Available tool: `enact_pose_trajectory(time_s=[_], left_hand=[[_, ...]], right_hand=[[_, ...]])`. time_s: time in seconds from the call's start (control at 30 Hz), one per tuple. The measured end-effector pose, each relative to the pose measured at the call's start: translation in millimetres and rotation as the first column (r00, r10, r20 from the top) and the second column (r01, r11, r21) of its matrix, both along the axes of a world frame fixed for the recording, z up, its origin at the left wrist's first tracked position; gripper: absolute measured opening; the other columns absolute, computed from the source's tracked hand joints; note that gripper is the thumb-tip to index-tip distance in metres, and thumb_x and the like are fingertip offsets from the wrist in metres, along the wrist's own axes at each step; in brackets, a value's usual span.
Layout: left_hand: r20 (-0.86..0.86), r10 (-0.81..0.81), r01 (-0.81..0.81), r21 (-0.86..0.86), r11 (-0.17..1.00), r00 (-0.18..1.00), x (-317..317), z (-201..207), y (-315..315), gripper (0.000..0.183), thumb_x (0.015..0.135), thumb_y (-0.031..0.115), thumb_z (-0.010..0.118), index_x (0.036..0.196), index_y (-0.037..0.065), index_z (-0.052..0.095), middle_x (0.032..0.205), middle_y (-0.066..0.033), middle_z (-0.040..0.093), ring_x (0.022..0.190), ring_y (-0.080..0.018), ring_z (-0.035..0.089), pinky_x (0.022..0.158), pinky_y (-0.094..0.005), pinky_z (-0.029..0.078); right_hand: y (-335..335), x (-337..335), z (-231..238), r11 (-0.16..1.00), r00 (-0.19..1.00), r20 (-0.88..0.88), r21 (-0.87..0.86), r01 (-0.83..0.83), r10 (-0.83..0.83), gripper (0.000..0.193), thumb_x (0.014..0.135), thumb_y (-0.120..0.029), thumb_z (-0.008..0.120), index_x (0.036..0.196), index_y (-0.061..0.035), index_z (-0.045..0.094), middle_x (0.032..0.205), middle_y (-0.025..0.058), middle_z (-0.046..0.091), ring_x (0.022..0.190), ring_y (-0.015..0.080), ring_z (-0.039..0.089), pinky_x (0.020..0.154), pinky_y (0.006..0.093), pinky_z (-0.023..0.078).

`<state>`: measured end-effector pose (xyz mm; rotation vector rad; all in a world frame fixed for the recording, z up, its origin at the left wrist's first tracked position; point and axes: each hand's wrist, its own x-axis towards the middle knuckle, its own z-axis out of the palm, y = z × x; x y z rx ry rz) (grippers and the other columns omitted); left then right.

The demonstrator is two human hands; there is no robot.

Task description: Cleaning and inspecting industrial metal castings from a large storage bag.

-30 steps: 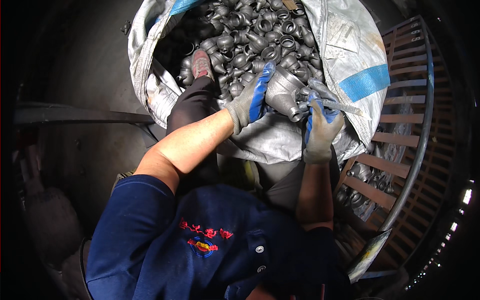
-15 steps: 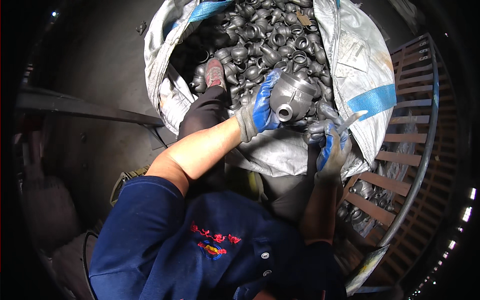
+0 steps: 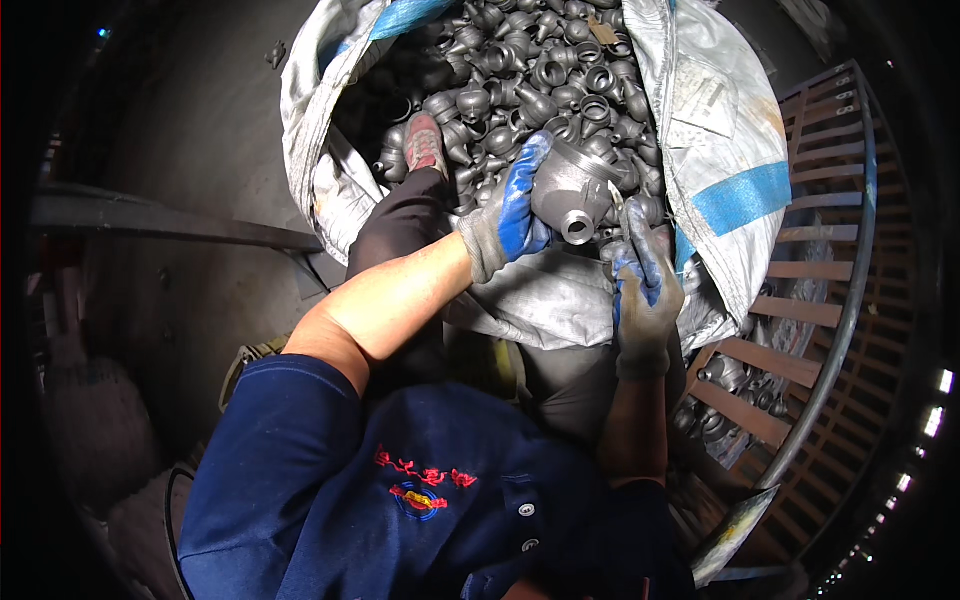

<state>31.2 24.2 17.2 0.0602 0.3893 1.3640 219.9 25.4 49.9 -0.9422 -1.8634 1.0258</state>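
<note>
My left hand (image 3: 515, 215), in a blue-and-grey work glove, grips a grey metal casting (image 3: 572, 192) by its left side. The casting is a rounded, bell-shaped pipe fitting with a threaded collar at its far end and a small round opening facing me. My right hand (image 3: 645, 265), also gloved, is at the casting's right side, its fingers pointing away from me. A slim pale tool (image 3: 617, 193) shows at its fingertips against the casting; its kind cannot be made out, and the rest of it is hidden by the fingers.
Beyond the hands, a large white woven bulk bag (image 3: 735, 130) with blue bands holds many similar fittings (image 3: 535, 100). My shoe (image 3: 425, 145) rests among them. A slatted metal cage (image 3: 815, 270) stands at the right with more fittings inside. A metal bar (image 3: 170, 215) runs along the left.
My right hand has moved left and turned, bringing the pale tool from right of the hand to the casting. The casting has tilted slightly, its small opening shifting right.
</note>
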Motion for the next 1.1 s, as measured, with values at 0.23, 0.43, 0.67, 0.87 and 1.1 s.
enact_pose_trajectory(time_s=[0.23,0.43,0.67,0.87,1.1], left_hand=[[0.001,0.008,-0.008,-0.014,1.000,1.000,-1.2,4.4,-2.2,0.058,0.090,0.050,0.041,0.127,0.006,0.040,0.123,-0.0133,0.050,0.106,-0.0242,0.055,0.089,-0.0375,0.049],[-0.017,0.002,-0.002,-0.012,1.000,1.000,-0.9,2.7,-2.6,0.057,0.090,0.051,0.040,0.128,0.009,0.040,0.121,-0.0105,0.051,0.105,-0.0227,0.056,0.089,-0.0391,0.048],[-0.031,0.016,-0.016,0.003,1.000,0.999,-0.3,-2.4,-1.5,0.059,0.090,0.052,0.040,0.128,0.007,0.040,0.122,-0.0128,0.051,0.106,-0.0232,0.055,0.089,-0.0384,0.048],[-0.002,-0.001,0.001,-0.006,1.000,1.000,1.0,-2.9,-3.5,0.059,0.091,0.051,0.037,0.126,0.004,0.041,0.121,-0.0145,0.051,0.105,-0.0241,0.056,0.088,-0.0401,0.049],[0.071,-0.094,0.096,-0.037,0.995,0.993,-3.6,-6.3,-2.5,0.054,0.093,0.048,0.032,0.124,0.005,0.044,0.119,-0.0139,0.053,0.102,-0.0243,0.058,0.085,-0.0402,0.050]], right_hand=[[-4.9,-5.0,1.0,0.999,0.999,0.020,-0.007,0.036,-0.036,0.034,0.074,0.006,0.055,0.107,0.0076,0.056,0.102,0.0194,0.060,0.093,0.0269,0.060,0.082,0.0330,0.047],[-4.6,-3.5,-0.8,1.000,0.997,0.080,0.012,-0.017,0.016,0.040,0.073,0.008,0.051,0.114,0.0083,0.053,0.111,0.0182,0.059,0.101,0.0222,0.057,0.087,0.0300,0.044],[-4.6,-9.1,3.7,0.994,0.987,0.146,0.095,0.049,-0.063,0.036,0.073,0.008,0.055,0.109,0.0061,0.057,0.106,0.0176,0.061,0.099,0.0247,0.058,0.087,0.0330,0.045],[-3.8,-10.3,3.8,0.940,0.955,0.223,0.320,0.117,-0.195,0.034,0.069,0.008,0.059,0.103,0.0010,0.061,0.097,0.0166,0.062,0.094,0.0285,0.059,0.085,0.0363,0.045],[-6.0,-10.0,1.6,0.902,0.965,0.147,0.409,0.140,-0.217,0.030,0.066,0.010,0.060,0.095,0.0014,0.063,0.093,0.0164,0.060,0.090,0.0293,0.058,0.084,0.0368,0.046]])
